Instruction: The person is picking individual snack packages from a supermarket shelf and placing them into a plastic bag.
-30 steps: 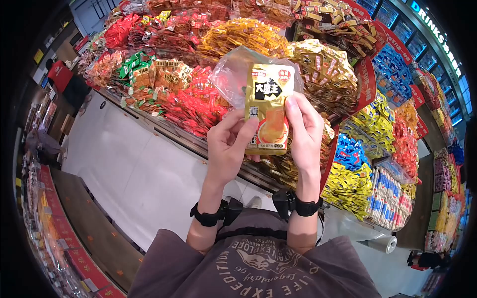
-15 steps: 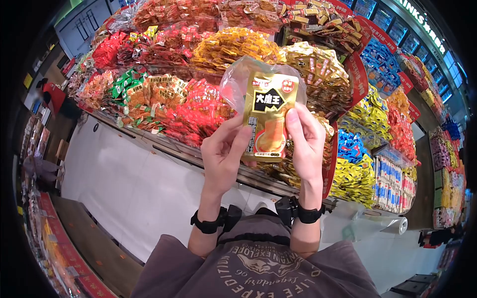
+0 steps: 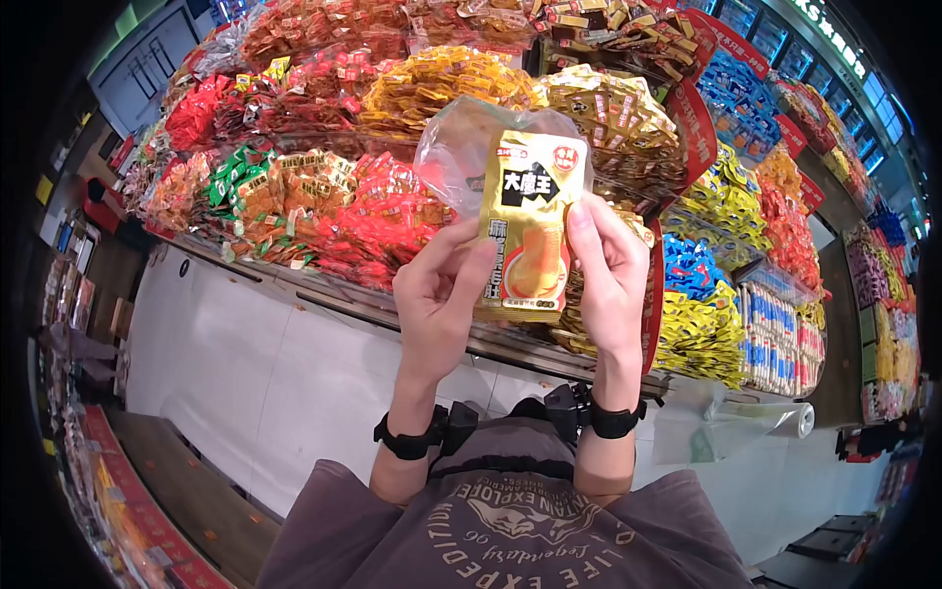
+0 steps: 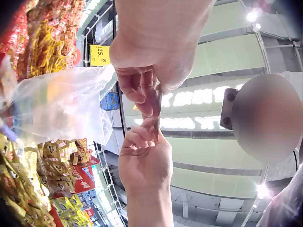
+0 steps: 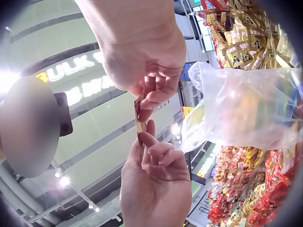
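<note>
In the head view, a flat gold snack packet is held up with its printed front towards me. My left hand pinches its lower left edge, thumb in front. The right hand grips the opposite edge, thumb on the front and fingers behind. A clear plastic bag shows behind the packet. Both wrist views show the packet edge-on as a thin strip between the fingertips. There the bag hangs beyond the hands, with coloured contents blurred through its film.
A tiered display heaped with wrapped snacks stands in front, including red packets and yellow packets. Red sign boards divide it. A roll of clear plastic bags is at the lower right. Another shelf edge runs along the left.
The head view has shifted, so the display sits further left. My left thumb has moved outward towards the packet's edge, uncovering more printed characters. Both hands keep hold of the packet.
</note>
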The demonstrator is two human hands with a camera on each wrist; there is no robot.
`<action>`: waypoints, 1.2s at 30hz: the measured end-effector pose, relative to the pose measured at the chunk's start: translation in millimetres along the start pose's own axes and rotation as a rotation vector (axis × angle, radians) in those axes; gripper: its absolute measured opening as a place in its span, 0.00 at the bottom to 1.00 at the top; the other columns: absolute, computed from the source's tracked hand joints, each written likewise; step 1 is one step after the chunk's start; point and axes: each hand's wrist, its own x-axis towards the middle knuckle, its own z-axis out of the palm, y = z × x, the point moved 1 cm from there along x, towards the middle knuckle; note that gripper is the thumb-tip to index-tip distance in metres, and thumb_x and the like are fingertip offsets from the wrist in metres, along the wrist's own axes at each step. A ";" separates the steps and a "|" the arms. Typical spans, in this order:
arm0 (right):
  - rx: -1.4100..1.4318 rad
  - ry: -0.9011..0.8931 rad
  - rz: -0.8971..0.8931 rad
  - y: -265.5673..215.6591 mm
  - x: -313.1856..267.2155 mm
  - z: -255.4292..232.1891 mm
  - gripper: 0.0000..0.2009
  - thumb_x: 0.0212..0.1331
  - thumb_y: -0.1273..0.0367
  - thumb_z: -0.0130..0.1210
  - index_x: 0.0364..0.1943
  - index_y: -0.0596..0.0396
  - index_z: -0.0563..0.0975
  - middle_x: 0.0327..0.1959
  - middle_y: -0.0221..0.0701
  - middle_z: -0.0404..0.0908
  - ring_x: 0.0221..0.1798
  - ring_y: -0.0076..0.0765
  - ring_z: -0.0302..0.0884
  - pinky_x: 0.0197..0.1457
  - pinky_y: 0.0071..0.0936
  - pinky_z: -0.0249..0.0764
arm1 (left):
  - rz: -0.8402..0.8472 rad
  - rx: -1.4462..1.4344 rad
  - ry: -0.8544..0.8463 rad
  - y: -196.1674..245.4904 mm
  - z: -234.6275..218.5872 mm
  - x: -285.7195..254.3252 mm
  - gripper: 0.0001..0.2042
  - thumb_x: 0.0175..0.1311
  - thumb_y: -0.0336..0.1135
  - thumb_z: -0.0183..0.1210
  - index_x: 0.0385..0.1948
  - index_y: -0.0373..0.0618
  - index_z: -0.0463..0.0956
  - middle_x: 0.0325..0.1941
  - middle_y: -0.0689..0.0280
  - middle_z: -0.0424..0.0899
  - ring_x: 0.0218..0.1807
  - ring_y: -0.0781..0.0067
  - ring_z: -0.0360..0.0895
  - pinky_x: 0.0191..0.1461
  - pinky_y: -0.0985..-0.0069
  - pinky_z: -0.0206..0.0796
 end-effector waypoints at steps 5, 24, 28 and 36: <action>-0.036 0.054 -0.024 -1.7 4.0 -9.7 0.17 0.70 0.65 0.48 0.54 0.65 0.74 0.30 0.26 0.80 0.20 0.09 0.66 0.19 0.11 0.61 | -0.067 -0.029 -0.012 -2.4 10.4 2.9 0.13 0.69 0.31 0.53 0.51 0.34 0.74 0.32 0.64 0.83 0.29 0.84 0.79 0.23 0.83 0.74; 0.031 0.033 0.063 -14.3 26.8 -114.9 0.14 0.70 0.70 0.46 0.54 0.64 0.73 0.19 0.22 0.76 0.14 0.08 0.64 0.15 0.12 0.59 | 0.007 -0.002 0.030 -47.6 106.9 25.9 0.13 0.70 0.32 0.52 0.47 0.32 0.77 0.33 0.67 0.83 0.35 0.88 0.75 0.39 0.88 0.67; 0.031 0.028 0.089 -11.9 30.2 -123.8 0.13 0.70 0.69 0.46 0.52 0.62 0.74 0.19 0.21 0.76 0.14 0.07 0.65 0.14 0.12 0.58 | -0.063 -0.036 -0.014 -49.8 112.4 22.4 0.13 0.68 0.30 0.54 0.50 0.32 0.74 0.34 0.65 0.83 0.35 0.85 0.78 0.37 0.86 0.70; 0.043 -0.045 0.117 -15.6 35.7 -100.7 0.14 0.69 0.69 0.48 0.56 0.57 0.73 0.16 0.22 0.75 0.13 0.11 0.66 0.15 0.14 0.60 | -0.086 0.027 0.009 -23.8 97.2 28.4 0.19 0.62 0.24 0.59 0.54 0.33 0.69 0.36 0.61 0.84 0.32 0.78 0.82 0.27 0.83 0.75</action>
